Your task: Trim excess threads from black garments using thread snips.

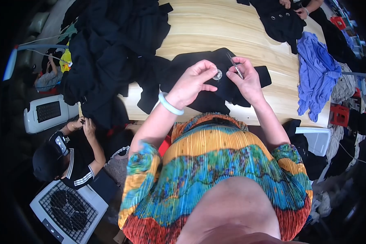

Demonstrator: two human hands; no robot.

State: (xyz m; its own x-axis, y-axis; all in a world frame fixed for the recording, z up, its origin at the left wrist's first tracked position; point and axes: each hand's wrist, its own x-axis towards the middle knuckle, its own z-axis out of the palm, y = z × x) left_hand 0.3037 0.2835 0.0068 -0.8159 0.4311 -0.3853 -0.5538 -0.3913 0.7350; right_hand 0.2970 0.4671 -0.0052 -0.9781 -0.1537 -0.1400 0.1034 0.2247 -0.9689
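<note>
In the middle of the table, my left hand pinches a small round whitish disc between thumb and fingers; its exact kind is too small to make out. A pale bangle circles that wrist. Close by on the right, my right hand is closed on thin metal thread snips, their points facing away from me. Both hands are over a black garment piece spread on the wooden table.
A large heap of black garments covers the table's left. Blue-violet cloth hangs over its right edge. At the far right, another person's hands work on black fabric with metal rings. A capped person sits at left near a fan unit.
</note>
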